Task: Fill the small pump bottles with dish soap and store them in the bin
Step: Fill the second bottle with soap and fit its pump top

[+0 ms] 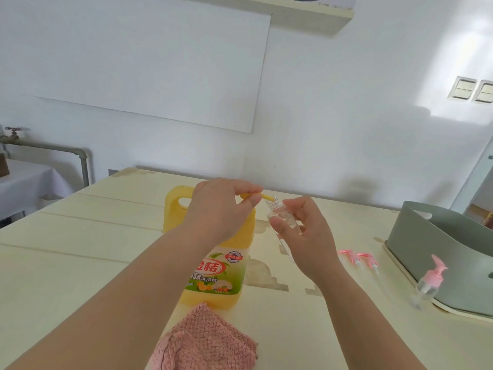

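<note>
Surface [80,236] inspected: pale cream boards with shallow seams, running back to a white wall. Landmark for all positions is the yellow dish soap jug [213,273], which is standing upright near the middle, label facing the camera.

Left hand [218,206] is hovering above the jug's top, its grip pinching a thin yellow nozzle [262,196] between thumb and fingers; the nozzle tip is pointing into the mouth of a small clear bottle [280,213]. Right hand [306,236], just right of the jug, is grasping that bottle around its body and holding it tilted, neck toward the nozzle. Whether soap is flowing cannot be told.

Right of the jug, two pink pump heads [360,259] are lying loose on the surface, side by side. Farther right, a capped pump bottle [429,281] with a pink pump is leaning against the wall of a grey-green bin [426,236], which is sitting on a cream tray at the surface's right edge. Directly in front of the jug, touching its base, a pink cloth [205,340] is lying crumpled.

Room: behind the jug, a white panel [149,70] is hanging on the wall. Far left of it, a grey pipe [53,149] with a valve is running along the wall above a covered side table. Upper right, two wall switches [473,90] are showing.
</note>
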### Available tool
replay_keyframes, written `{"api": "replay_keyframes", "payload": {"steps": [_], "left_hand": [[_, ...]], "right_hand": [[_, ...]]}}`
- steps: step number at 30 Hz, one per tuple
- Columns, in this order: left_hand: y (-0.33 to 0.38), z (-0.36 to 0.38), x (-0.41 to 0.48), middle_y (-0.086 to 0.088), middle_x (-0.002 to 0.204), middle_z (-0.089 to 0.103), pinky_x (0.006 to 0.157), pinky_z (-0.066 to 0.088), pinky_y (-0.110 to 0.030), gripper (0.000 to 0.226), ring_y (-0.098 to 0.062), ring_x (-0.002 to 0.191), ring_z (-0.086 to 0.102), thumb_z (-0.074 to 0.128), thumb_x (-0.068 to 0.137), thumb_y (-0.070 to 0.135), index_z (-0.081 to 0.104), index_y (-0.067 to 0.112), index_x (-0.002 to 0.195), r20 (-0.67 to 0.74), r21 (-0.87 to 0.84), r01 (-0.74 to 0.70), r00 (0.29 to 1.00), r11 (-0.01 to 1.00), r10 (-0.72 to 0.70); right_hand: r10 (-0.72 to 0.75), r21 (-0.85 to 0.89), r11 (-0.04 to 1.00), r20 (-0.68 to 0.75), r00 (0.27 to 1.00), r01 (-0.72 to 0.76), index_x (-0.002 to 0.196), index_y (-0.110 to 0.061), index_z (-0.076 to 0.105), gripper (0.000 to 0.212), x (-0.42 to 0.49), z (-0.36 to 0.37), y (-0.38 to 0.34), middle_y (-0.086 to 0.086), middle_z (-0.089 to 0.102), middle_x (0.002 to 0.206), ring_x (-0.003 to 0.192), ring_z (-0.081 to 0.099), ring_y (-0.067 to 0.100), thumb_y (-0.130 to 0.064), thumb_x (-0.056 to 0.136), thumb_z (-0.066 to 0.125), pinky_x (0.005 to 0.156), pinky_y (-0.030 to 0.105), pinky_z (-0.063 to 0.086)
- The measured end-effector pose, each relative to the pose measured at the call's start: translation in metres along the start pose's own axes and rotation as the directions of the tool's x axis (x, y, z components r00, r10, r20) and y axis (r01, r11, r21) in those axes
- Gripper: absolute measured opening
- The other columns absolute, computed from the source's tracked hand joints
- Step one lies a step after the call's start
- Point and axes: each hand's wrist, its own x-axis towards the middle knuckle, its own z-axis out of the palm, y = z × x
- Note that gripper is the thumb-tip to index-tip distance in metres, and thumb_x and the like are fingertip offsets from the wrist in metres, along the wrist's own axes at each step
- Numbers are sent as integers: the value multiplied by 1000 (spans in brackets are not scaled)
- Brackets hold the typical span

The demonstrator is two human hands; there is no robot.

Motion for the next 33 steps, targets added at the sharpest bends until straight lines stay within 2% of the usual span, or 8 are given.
{"api": "replay_keyframes", "payload": {"steps": [5, 12, 17, 22, 25, 28, 31, 33], "left_hand": [[3, -10, 13, 22, 110, 56, 80, 36, -20, 18, 1, 101, 51, 56, 91, 39, 69, 37, 103, 116, -130, -10, 993, 991, 25], [0, -5, 11, 16, 93, 58, 66, 34, -9, 14, 4, 86, 53, 61, 88, 34, 72, 32, 97, 69, -112, -39, 997, 993, 46], [0, -3, 10, 16, 91, 56, 68, 38, -15, 13, -1, 86, 52, 60, 88, 36, 70, 35, 96, 67, -41, -53, 996, 998, 56], [-1, -2, 9, 16, 94, 56, 71, 39, -19, 13, -2, 89, 52, 59, 89, 36, 70, 36, 97, 63, -11, -73, 995, 997, 73], [-2, -2, 10, 20, 98, 55, 88, 37, -20, 16, -1, 93, 50, 57, 91, 36, 70, 35, 101, 72, -1, -111, 991, 994, 111], [-2, -6, 11, 22, 102, 56, 77, 34, -7, 16, 3, 94, 51, 58, 90, 35, 70, 36, 101, 51, -77, -119, 991, 990, 123], [0, -8, 14, 22, 106, 56, 76, 34, -6, 16, 5, 98, 50, 58, 90, 35, 70, 37, 100, 55, -131, -120, 990, 984, 128], [-1, -9, 15, 23, 108, 56, 76, 34, -7, 17, 5, 99, 50, 57, 91, 35, 69, 38, 102, 62, -136, -124, 989, 983, 133]], "right_hand": [[-18, 13, 1000, -6, 1000, 18, 96, -30, 55, 21, 2, -3, -6, -10, 68, 100, 98, 63, 14, -29, 84, 73, 75, 24, 47], [-11, -10, 1000, 5, 1000, 11, 92, -35, 54, 22, -1, -1, -7, -14, 67, 98, 95, 61, 6, -28, 84, 73, 68, 8, 43], [11, -2, 1000, 10, 1000, -11, 96, -31, 55, 22, 0, 0, -2, -13, 67, 98, 96, 61, 10, -29, 83, 73, 74, 22, 46], [16, -26, 1000, 11, 1000, -16, 97, -32, 55, 22, 1, -1, -2, -14, 66, 99, 97, 60, 6, -30, 84, 73, 75, 22, 46], [20, -25, 1000, 13, 1000, -19, 96, -32, 55, 22, 1, -1, -4, -13, 66, 100, 99, 60, 7, -29, 84, 73, 74, 20, 45], [17, 11, 1000, -9, 1000, -17, 93, -32, 54, 21, 2, 1, -5, -11, 67, 98, 97, 63, 13, -28, 84, 73, 75, 26, 51], [15, 33, 999, -28, 999, -14, 92, -33, 55, 22, 2, 2, -6, -8, 69, 99, 99, 64, 17, -28, 83, 74, 81, 43, 56], [14, 35, 999, -30, 999, -13, 93, -32, 55, 21, 3, 2, -6, -8, 69, 99, 98, 64, 17, -28, 83, 74, 82, 46, 55]]}}
